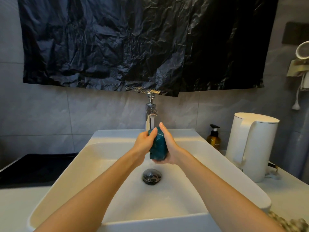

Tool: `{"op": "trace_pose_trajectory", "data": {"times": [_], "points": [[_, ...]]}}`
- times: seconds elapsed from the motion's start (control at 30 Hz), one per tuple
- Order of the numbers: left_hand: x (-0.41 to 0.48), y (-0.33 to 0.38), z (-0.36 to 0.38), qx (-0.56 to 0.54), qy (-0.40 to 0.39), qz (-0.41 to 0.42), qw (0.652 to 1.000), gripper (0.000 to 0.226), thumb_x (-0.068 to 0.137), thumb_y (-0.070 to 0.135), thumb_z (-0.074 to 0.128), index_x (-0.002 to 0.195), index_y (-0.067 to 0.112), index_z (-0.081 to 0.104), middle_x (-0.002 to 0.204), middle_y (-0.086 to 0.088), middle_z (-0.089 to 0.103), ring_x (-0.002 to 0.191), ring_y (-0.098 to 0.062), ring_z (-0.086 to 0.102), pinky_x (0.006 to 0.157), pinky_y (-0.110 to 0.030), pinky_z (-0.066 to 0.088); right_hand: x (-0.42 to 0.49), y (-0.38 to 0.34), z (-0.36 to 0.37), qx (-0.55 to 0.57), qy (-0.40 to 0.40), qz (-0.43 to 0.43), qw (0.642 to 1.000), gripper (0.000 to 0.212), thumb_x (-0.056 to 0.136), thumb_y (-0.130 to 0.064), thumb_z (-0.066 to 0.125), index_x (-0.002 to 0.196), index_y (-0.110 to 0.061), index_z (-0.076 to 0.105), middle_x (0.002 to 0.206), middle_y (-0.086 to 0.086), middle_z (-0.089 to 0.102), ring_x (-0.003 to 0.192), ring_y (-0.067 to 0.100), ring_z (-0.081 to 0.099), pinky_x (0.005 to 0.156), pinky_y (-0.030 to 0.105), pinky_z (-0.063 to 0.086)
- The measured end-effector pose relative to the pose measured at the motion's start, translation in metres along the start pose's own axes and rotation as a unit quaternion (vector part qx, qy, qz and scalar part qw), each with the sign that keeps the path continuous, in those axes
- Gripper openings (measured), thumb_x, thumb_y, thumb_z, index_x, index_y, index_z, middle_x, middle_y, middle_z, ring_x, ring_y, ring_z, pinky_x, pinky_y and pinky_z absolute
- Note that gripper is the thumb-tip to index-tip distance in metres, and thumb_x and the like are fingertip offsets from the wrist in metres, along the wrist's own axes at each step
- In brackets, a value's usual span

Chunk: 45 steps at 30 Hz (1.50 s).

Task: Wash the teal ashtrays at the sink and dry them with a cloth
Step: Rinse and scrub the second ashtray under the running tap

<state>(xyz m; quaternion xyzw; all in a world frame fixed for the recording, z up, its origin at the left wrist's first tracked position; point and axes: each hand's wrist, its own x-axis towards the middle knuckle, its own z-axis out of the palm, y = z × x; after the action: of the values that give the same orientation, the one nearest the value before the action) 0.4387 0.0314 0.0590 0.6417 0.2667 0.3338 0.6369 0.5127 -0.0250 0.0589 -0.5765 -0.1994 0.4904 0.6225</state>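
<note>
Held on edge over sink (107, 158) basin, beneath running tap (151, 113): teal ashtray (158, 146). Gripped at far-left rim by curled left hand (144, 142); cupped from right and beneath by right hand (168, 144)

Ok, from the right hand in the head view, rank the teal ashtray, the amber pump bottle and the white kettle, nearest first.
1. teal ashtray: held in the right hand itself, over the sink.
2. amber pump bottle: on the counter to the right, beside the sink.
3. white kettle: farther right, beyond the bottle.
</note>
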Motion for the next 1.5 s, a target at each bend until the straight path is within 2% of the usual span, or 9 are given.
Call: {"op": "trace_pose_trajectory", "data": {"times": [0.17, 0.3, 0.5, 0.6, 0.73, 0.97, 1.1, 1.27, 1.5], "points": [[0.01, -0.01, 0.014, 0.032, 0.139, 0.013, 0.99, 0.049, 0.097, 0.054, 0.031, 0.103, 0.013, 0.058, 0.098, -0.01, 0.063, 0.091, -0.024, 0.061, 0.082, -0.036, 0.052, 0.005, 0.007, 0.004, 0.004, 0.002, 0.024, 1.0, 0.05, 0.087, -0.062, 0.049, 0.089, -0.013, 0.059, 0.089, 0.009, 0.06, 0.084, 0.02, 0.055, 0.092, 0.034, 0.044], [0.015, -0.012, 0.012, 0.012, 0.115, -0.062, 0.991, 0.053, 0.099, 0.052, 0.027, 0.113, 0.012, 0.057, 0.102, -0.01, 0.062, 0.093, -0.024, 0.059, 0.08, -0.032, 0.046, 0.016, 0.013, 0.013, -0.057, 0.062, 0.005, 0.996, 0.061, 0.077, -0.068, 0.049, 0.108, -0.017, 0.063, 0.101, 0.012, 0.067, 0.098, 0.024, 0.061, 0.093, 0.04, 0.049], [-0.004, -0.027, 0.017, 0.114, 0.065, 0.102, 0.986, 0.032, 0.1, 0.04, 0.034, 0.118, 0.014, 0.042, 0.112, -0.008, 0.056, 0.095, -0.018, 0.057, 0.078, -0.028, 0.052, 0.016, 0.007, -0.005, -0.03, 0.1, 0.015, 0.994, 0.05, 0.078, -0.061, 0.055, 0.091, -0.013, 0.063, 0.086, 0.01, 0.065, 0.081, 0.022, 0.059, 0.071, 0.032, 0.049], [0.005, -0.017, 0.016, 0.046, 0.091, 0.012, 0.995, 0.033, 0.101, 0.036, 0.033, 0.11, 0.012, 0.053, 0.097, -0.009, 0.059, 0.081, -0.015, 0.056, 0.062, -0.023, 0.045, 0.014, 0.01, 0.004, -0.026, 0.051, 0.013, 0.998, 0.049, 0.085, -0.059, 0.048, 0.088, -0.012, 0.058, 0.083, 0.01, 0.057, 0.082, 0.021, 0.056, 0.076, 0.032, 0.045], [0.015, -0.006, 0.014, -0.04, 0.106, -0.098, 0.989, 0.037, 0.097, 0.039, 0.039, 0.109, 0.009, 0.056, 0.097, -0.013, 0.062, 0.086, -0.024, 0.059, 0.07, -0.034, 0.046, 0.018, 0.009, 0.019, -0.075, 0.05, -0.015, 0.996, 0.059, 0.077, -0.064, 0.048, 0.108, -0.016, 0.06, 0.099, 0.009, 0.062, 0.097, 0.024, 0.059, 0.083, 0.039, 0.048], [0.001, -0.03, 0.023, 0.058, 0.096, 0.078, 0.991, 0.02, 0.099, 0.039, 0.04, 0.107, 0.021, 0.047, 0.088, 0.005, 0.057, 0.082, -0.012, 0.057, 0.063, -0.022, 0.045, 0.003, 0.006, -0.006, -0.071, 0.057, -0.004, 0.996, 0.043, 0.086, -0.057, 0.051, 0.085, -0.014, 0.056, 0.082, 0.007, 0.057, 0.076, 0.018, 0.053, 0.062, 0.029, 0.043], [0.016, -0.014, 0.02, -0.027, 0.135, -0.041, 0.99, 0.027, 0.095, 0.036, 0.043, 0.094, 0.014, 0.059, 0.086, -0.01, 0.063, 0.081, -0.023, 0.061, 0.063, -0.028, 0.046, 0.004, 0.01, 0.02, 0.026, 0.057, 0.003, 0.998, 0.04, 0.089, -0.052, 0.041, 0.092, -0.015, 0.055, 0.085, 0.01, 0.057, 0.076, 0.018, 0.052, 0.077, 0.03, 0.044], [0.032, -0.016, -0.002, -0.084, 0.074, -0.158, 0.981, 0.038, 0.079, 0.041, 0.05, 0.107, 0.018, 0.061, 0.101, -0.012, 0.065, 0.095, -0.027, 0.061, 0.086, -0.039, 0.05, 0.019, 0.019, 0.025, -0.197, 0.102, -0.107, 0.969, 0.044, 0.084, -0.062, 0.045, 0.12, -0.037, 0.046, 0.114, 0.011, 0.057, 0.101, 0.029, 0.057, 0.087, 0.046, 0.053], [0.022, -0.005, 0.004, -0.051, 0.12, -0.036, 0.991, 0.034, 0.097, 0.041, 0.038, 0.098, 0.016, 0.06, 0.087, -0.007, 0.063, 0.077, -0.018, 0.058, 0.066, -0.03, 0.047, 0.02, 0.015, 0.024, -0.113, 0.078, -0.172, 0.975, 0.046, 0.083, -0.065, 0.043, 0.119, -0.036, 0.045, 0.118, 0.01, 0.056, 0.103, 0.026, 0.058, 0.09, 0.047, 0.052]]}}
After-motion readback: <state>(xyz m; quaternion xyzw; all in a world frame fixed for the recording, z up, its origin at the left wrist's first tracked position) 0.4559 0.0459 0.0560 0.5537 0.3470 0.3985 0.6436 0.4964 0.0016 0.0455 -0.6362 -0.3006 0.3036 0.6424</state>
